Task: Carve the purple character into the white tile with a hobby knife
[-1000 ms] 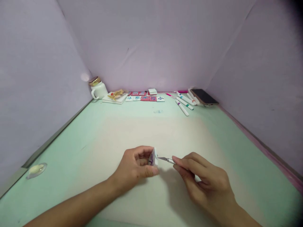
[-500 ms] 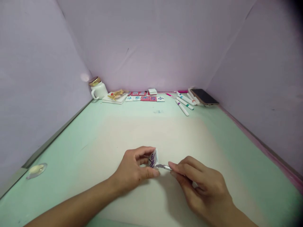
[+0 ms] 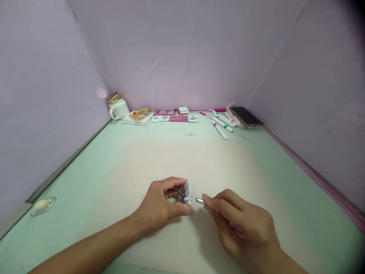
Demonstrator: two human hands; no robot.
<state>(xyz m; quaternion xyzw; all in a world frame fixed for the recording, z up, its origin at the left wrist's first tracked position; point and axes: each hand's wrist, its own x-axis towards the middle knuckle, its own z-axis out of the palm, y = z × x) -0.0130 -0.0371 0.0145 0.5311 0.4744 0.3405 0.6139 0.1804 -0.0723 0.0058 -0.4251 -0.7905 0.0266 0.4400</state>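
Observation:
Between thumb and fingers, my left hand [image 3: 159, 205] holds a small white tile [image 3: 184, 193] upright, with a purple written character on its face. My right hand [image 3: 242, 224] pinches a thin silver tool [image 3: 200, 200], whose tip points left at the tile's edge. The blade end of the tool is hard to make out. A small whitish bit shows at the tile's right edge, close to the tool.
Along the back stand a white mug [image 3: 119, 109], a snack packet [image 3: 141, 113], a row of lettered tiles [image 3: 174, 118], white markers [image 3: 219, 130] and a phone [image 3: 246, 116]. A clear dish [image 3: 43, 206] holding something pale lies at the left edge.
The silver tool and my right hand have shifted slightly, and the blade that showed against the tile's edge is now hard to see. My left hand is nearly unchanged.

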